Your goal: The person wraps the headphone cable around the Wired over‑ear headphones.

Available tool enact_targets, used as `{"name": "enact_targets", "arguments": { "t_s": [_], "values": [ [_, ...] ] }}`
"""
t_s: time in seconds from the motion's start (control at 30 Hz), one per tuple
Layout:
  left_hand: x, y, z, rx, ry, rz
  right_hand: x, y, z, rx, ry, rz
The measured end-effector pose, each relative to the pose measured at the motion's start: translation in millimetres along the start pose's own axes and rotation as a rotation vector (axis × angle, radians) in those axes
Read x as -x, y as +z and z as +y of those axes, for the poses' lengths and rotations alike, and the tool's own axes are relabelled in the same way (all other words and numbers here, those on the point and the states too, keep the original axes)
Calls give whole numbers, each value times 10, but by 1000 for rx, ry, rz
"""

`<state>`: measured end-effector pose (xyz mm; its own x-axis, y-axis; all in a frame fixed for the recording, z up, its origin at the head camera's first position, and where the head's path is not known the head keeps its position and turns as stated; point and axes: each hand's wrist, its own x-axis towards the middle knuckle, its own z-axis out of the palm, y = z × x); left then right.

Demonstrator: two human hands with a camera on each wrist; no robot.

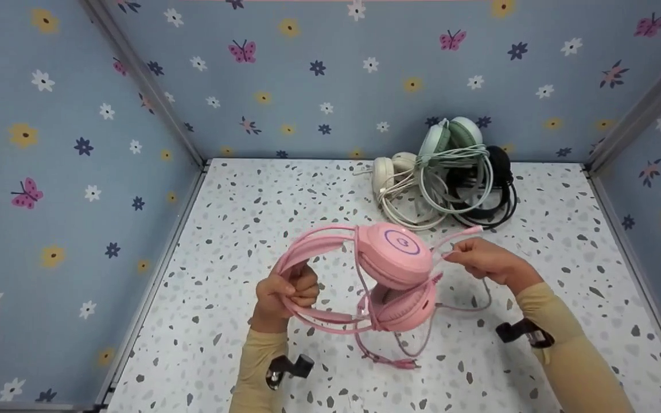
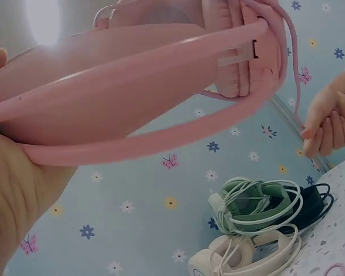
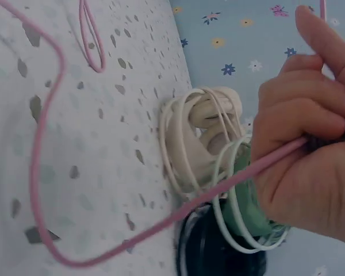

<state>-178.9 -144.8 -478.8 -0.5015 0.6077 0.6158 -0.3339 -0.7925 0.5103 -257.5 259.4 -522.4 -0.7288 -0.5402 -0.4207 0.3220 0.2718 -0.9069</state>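
A pink over-ear headset [image 1: 396,258] is held up above the speckled tabletop. My left hand [image 1: 287,289] grips it by the headband, fingers curled round the band; the left wrist view shows this headband [image 2: 132,86] close up. Its ear cups point right, and a thin microphone boom [image 1: 461,234] sticks out beside them. To the right of the cups, my right hand [image 1: 488,261] pinches the pink cable [image 1: 462,310]. In the right wrist view the cable [image 3: 213,192] runs out of the curled fingers and loops over the table. A plug end [image 1: 402,363] dangles below the cups.
Cream headphones [image 1: 383,175], mint-green headphones [image 1: 465,133] and black headphones [image 1: 501,166] lie bunched together at the back right, their cords coiled. Flower-patterned panels [image 1: 330,80] wall the speckled table [image 1: 238,218] at the back and both sides.
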Motion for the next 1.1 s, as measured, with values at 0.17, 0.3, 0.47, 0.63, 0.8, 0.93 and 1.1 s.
{"name": "enact_targets", "arguments": {
  "t_s": [0.17, 0.3, 0.47, 0.63, 0.8, 0.93, 1.1],
  "values": [
    [-39, -56, -43, -155, -84, 14, 54, -59, -443, 265, 10, 148],
    [-47, -124, -96, -243, -139, 32, 147, -88, -781, 476, -4, 217],
    [-55, -235, -147, -306, -215, 120, 305, -42, -1120, 638, -77, 297],
    [-40, -318, -185, -471, -249, 191, 491, 90, -1335, 715, -182, 296],
    [-70, -359, -284, -633, -217, 277, 712, 329, -1428, 838, -277, 327],
    [-74, -346, -376, -752, -167, 344, 830, 528, -1426, 861, -320, 409],
    [-53, -292, -501, -1057, -126, 371, 842, 731, -1351, 605, -316, 346]
  ]
}}
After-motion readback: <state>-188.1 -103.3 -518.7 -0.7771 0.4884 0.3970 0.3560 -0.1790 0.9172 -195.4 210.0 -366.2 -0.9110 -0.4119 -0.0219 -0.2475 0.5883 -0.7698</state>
